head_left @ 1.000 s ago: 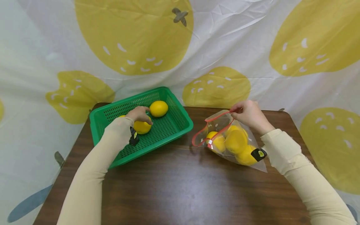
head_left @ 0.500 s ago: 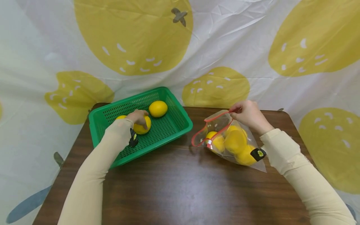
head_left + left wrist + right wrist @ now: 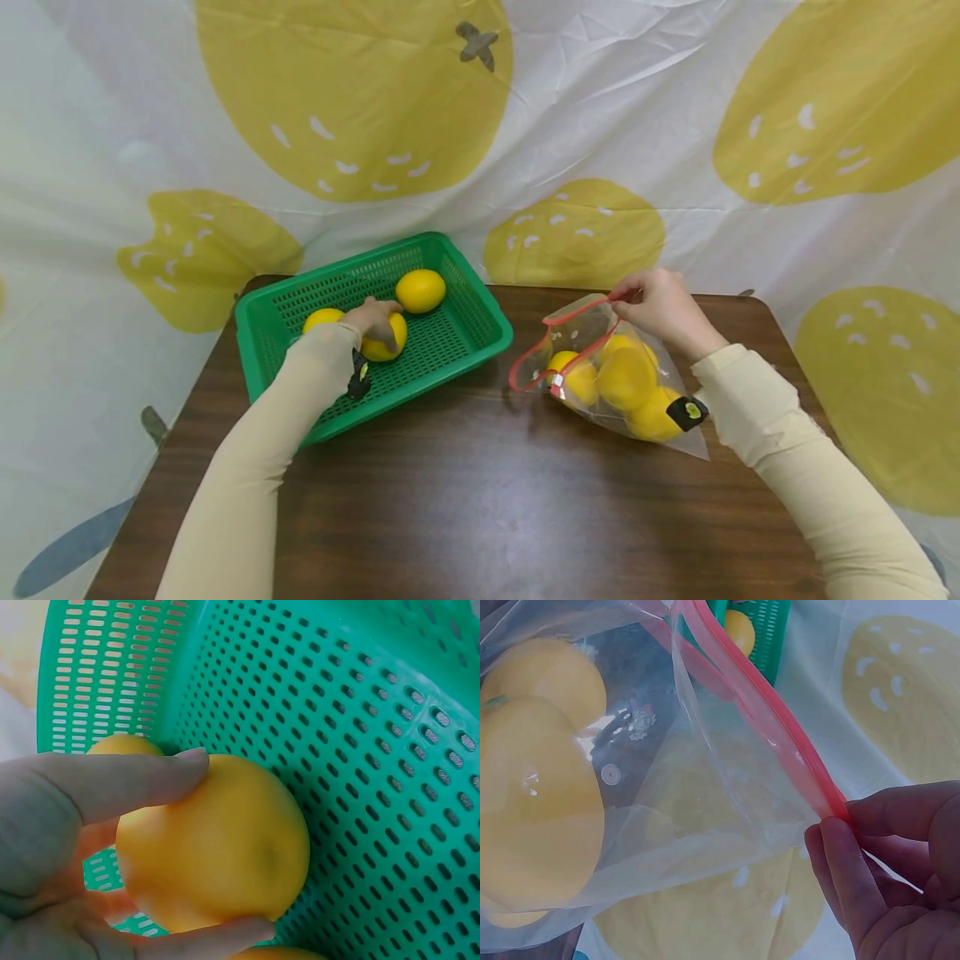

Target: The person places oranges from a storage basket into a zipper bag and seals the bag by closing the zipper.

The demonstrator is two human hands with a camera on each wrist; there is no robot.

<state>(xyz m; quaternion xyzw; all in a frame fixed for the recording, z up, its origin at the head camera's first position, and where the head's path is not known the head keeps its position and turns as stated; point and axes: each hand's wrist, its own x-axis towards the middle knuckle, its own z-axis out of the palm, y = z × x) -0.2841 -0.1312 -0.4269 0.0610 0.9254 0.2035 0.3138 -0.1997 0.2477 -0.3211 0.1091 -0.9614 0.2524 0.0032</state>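
Inside the green basket (image 3: 397,398), my left hand (image 3: 369,320) grips a lemon (image 3: 217,847) between thumb and fingers. Two more lemons lie in the basket: one (image 3: 421,291) by the far right corner, another (image 3: 324,318) partly hidden behind the left hand. At the right, my right hand (image 3: 660,307) pinches the red-edged rim of a clear zip bag (image 3: 727,802). The bag lies on the table with its mouth open toward the basket. Several lemons (image 3: 627,379) show through its plastic, and a small white slider (image 3: 557,380) sits on the red zip.
A dark wooden table (image 3: 480,500) carries the basket and the bag. Close behind its far edge hangs a white cloth (image 3: 420,217) printed with large yellow fruit. A black strap piece (image 3: 686,412) at the right wrist overlaps the bag.
My left fingers have closed round the lemon, which has shifted slightly to the right and nearer. The right hand and the bag hold their place.
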